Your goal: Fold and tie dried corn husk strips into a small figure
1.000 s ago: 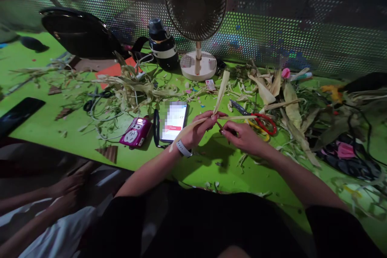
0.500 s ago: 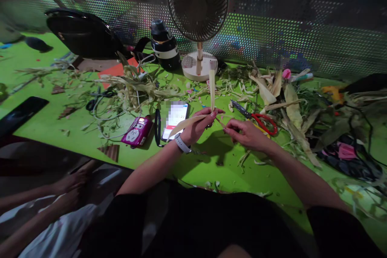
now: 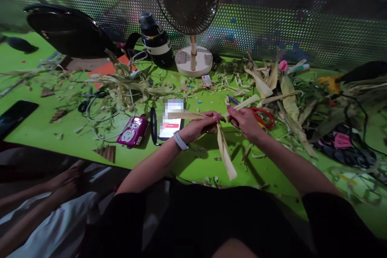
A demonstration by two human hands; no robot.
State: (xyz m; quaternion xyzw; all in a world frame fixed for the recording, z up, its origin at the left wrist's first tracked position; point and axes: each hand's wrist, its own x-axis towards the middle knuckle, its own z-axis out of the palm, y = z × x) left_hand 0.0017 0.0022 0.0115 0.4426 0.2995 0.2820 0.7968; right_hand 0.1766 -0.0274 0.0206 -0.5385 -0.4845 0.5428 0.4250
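Between my two hands are pale strips of corn husk (image 3: 225, 153). My left hand (image 3: 203, 126), with a white watch band at its wrist, pinches the strips where they meet. One strip points left over the lit phone (image 3: 171, 129), and another hangs down toward the table's front. My right hand (image 3: 243, 123) is closed on a strip whose free end sticks out to the upper right. Just beyond that hand lie scissors with red handles (image 3: 266, 117), their blades partly hidden by the husk and my fingers.
Husk scraps (image 3: 123, 82) litter the green table (image 3: 72, 139). At the back stand a fan (image 3: 193, 62) and a dark bottle (image 3: 157, 44). A purple power socket (image 3: 133, 131) sits left of the phone. A dried husk pile (image 3: 290, 100) lies right. Another person's hands (image 3: 68, 177) rest at lower left.
One strip that stood upright now hangs down toward me. My right hand has risen closer to my left and grips a strip angled to the upper right. The view has shifted slightly.
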